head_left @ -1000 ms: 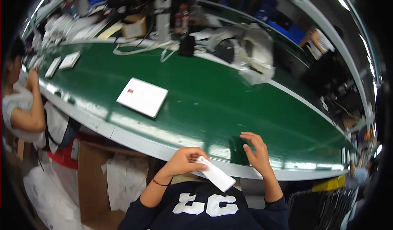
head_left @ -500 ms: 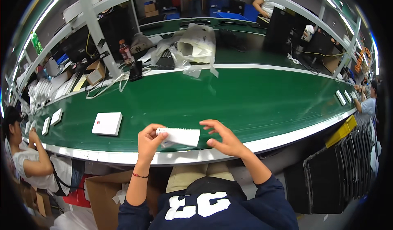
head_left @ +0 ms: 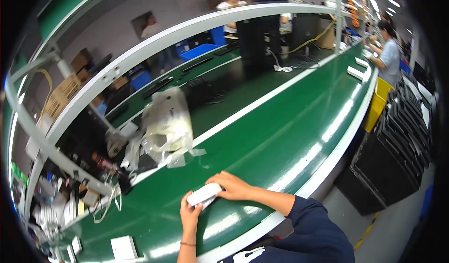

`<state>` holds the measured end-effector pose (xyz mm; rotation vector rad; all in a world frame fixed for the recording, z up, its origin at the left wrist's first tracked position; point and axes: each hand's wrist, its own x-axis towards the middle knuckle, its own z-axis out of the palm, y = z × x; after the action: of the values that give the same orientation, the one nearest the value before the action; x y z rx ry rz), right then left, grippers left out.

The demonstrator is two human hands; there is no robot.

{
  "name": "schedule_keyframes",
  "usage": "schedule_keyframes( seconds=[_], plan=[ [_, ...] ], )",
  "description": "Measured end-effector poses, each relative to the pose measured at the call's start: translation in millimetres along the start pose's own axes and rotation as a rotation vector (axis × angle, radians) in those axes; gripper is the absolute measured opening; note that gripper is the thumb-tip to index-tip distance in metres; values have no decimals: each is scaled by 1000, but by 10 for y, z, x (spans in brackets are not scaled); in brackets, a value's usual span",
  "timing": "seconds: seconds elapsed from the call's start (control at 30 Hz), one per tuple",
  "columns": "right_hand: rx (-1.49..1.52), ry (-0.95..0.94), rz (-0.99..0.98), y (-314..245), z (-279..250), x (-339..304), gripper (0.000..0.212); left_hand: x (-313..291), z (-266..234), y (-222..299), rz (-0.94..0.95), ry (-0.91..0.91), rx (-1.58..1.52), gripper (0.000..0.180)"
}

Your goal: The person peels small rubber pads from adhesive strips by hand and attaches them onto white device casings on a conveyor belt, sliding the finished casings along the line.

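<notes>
My left hand pinches the left end of a slim, white, oblong block, and my right hand grips its right end. It sits between them above the near part of the long, glossy green desk; a flat white square box lies near left. I judge this a two-handed handling step; turning the block would call for one hand loosening while the other steadies.
</notes>
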<state>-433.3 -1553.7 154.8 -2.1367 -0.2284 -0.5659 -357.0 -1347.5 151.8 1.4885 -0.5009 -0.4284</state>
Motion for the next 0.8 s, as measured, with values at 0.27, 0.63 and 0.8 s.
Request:
schedule_keyframes(
  seconds=[0.27, 0.63, 0.8],
  plan=[
    [-254, 46, -189, -173, -211, 0, 43, -9, 71, 23, 72, 34, -132, 53],
    [-263, -5, -190, -203, -159, -55, 44, -39, -11, 14, -103, 39, -178, 37],
    [-295, -46, -174, -185, -180, -47, 46, -10, -15, 1, -159, 70, -168, 33]
  ],
)
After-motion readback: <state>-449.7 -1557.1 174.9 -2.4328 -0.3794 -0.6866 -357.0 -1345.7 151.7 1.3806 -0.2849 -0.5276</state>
